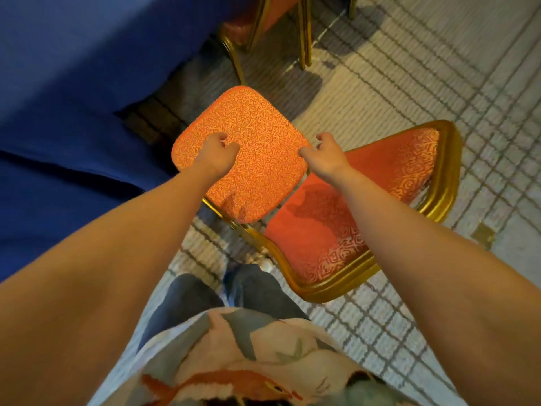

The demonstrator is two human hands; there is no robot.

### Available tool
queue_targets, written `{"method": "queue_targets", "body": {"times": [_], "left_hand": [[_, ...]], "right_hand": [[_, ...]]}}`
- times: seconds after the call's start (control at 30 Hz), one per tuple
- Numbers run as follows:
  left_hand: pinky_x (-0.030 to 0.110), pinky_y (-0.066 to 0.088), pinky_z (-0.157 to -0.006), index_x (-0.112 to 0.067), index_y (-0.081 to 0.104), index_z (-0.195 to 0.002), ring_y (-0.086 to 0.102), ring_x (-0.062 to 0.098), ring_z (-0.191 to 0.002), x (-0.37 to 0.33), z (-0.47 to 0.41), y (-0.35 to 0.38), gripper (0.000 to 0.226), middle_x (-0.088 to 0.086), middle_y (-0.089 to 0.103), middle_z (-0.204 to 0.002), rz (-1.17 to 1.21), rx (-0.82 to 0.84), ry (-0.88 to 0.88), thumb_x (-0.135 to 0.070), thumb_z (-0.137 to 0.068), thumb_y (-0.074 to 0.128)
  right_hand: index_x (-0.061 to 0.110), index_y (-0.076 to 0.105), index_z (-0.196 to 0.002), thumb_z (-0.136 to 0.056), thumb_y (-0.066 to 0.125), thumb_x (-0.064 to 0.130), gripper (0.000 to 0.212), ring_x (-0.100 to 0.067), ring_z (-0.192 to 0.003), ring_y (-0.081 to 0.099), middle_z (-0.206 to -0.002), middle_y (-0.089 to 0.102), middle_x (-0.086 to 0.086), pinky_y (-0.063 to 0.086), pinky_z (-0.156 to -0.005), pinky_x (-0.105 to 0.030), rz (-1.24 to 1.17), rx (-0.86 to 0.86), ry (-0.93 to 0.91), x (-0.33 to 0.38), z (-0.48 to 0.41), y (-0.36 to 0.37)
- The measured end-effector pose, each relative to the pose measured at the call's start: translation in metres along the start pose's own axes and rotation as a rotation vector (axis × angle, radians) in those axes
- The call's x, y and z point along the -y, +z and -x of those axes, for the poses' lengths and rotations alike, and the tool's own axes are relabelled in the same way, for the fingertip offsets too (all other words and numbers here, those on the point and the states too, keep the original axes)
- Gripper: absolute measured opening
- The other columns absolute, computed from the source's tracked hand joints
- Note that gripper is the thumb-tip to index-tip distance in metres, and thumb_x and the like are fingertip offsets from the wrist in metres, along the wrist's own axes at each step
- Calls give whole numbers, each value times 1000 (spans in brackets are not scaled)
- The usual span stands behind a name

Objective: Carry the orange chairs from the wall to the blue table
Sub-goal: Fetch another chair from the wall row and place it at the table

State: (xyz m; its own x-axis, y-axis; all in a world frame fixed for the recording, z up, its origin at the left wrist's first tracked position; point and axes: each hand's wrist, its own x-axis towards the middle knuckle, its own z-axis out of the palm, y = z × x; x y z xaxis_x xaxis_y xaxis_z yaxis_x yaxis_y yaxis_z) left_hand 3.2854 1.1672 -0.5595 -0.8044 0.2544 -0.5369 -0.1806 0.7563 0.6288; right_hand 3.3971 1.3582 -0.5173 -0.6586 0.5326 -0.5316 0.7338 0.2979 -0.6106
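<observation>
An orange patterned chair with a gold frame stands in front of me, its seat [257, 142] next to the blue table [73, 83] and its backrest [366, 200] toward my right. My left hand [218, 153] hovers over the left part of the seat with fingers loosely curled and nothing in them. Over the seat's right edge, my right hand [325, 155] also has loosely curled fingers that hold nothing. I cannot tell whether either hand touches the fabric.
A second orange chair [263, 22] with gold legs stands at the top, beside the blue tablecloth. The floor is pale carpet [424, 68] with a dark grid pattern, open to the right. My legs and patterned shirt fill the bottom.
</observation>
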Motion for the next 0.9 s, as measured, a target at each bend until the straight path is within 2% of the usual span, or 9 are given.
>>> {"method": "queue_targets", "body": {"times": [0.1, 0.2, 0.3, 0.43, 0.5, 0.53, 0.6, 0.77, 0.9], "left_hand": [[21, 32, -59, -12, 40, -142, 51, 11, -74, -4, 15, 0, 55, 8, 54, -130, -7, -63, -17, -39, -95, 50], [20, 34, -56, -12, 45, -139, 48, 3, -65, -5, 31, 1, 53, 4, 57, -121, 25, -92, -23, -39, -94, 52], [23, 35, -61, 2, 53, -128, 58, 20, -75, -4, 50, 2, 51, 20, 62, -118, 1, -98, -22, -35, -93, 55], [33, 44, -73, 9, 57, -116, 58, 37, -99, 0, 80, 12, 46, 29, 59, -115, 83, -102, -42, -31, -93, 56], [39, 47, -77, 10, 59, -109, 58, 43, -101, 1, 98, 18, 41, 30, 60, -105, 152, -121, -61, -27, -93, 56], [43, 48, -83, 13, 55, -116, 56, 46, -106, 0, 110, 23, 46, 33, 57, -112, 176, -126, -73, -27, -93, 56], [46, 45, -93, 11, 44, -133, 51, 46, -117, -2, 127, 32, 56, 33, 51, -129, 200, -119, -99, -27, -94, 55], [28, 39, -78, -5, 39, -141, 54, 24, -97, -14, 155, 49, 55, 13, 55, -122, 199, -170, -111, -32, -95, 52], [26, 40, -73, -6, 39, -142, 55, 20, -86, -26, 151, 60, 55, 13, 60, -117, 224, -240, -154, -32, -95, 51]], "right_hand": [[4, 38, -138, -89, 61, 28, 59, -24, -109, 54, -137, 49, -17, 37, -78, -28, 23, 58, -38, -2, 2, -9], [2, 39, -136, -89, 60, 28, 58, -20, -93, 51, -125, 53, -16, 36, -71, -27, 60, 75, -98, -4, 4, -16], [4, 31, -144, -90, 60, 31, 68, -16, -78, 52, -111, 50, -9, 35, -59, -29, 95, 119, -106, -4, 10, -24], [3, 26, -147, -89, 61, 34, 74, -22, -100, 49, -115, 49, -12, 36, -78, -31, 110, 197, -165, -6, 24, -31], [4, 17, -152, -90, 60, 36, 82, -27, -123, 46, -133, 46, -14, 36, -91, -38, 127, 264, -182, -6, 33, -35], [4, 15, -153, -90, 59, 37, 83, -31, -131, 41, -144, 41, -15, 36, -97, -40, 147, 290, -198, -9, 40, -39], [4, 13, -153, -91, 59, 37, 84, -29, -132, 40, -143, 40, -14, 35, -99, -41, 178, 316, -207, -13, 48, -47], [5, 12, -154, -94, 57, 38, 82, -32, -144, 24, -160, 18, -12, 31, -105, -42, 262, 385, -242, -17, 52, -66], [6, 15, -153, -93, 58, 40, 81, -32, -142, 28, -159, 21, -12, 33, -98, -39, 343, 429, -265, -12, 32, -80]]}}
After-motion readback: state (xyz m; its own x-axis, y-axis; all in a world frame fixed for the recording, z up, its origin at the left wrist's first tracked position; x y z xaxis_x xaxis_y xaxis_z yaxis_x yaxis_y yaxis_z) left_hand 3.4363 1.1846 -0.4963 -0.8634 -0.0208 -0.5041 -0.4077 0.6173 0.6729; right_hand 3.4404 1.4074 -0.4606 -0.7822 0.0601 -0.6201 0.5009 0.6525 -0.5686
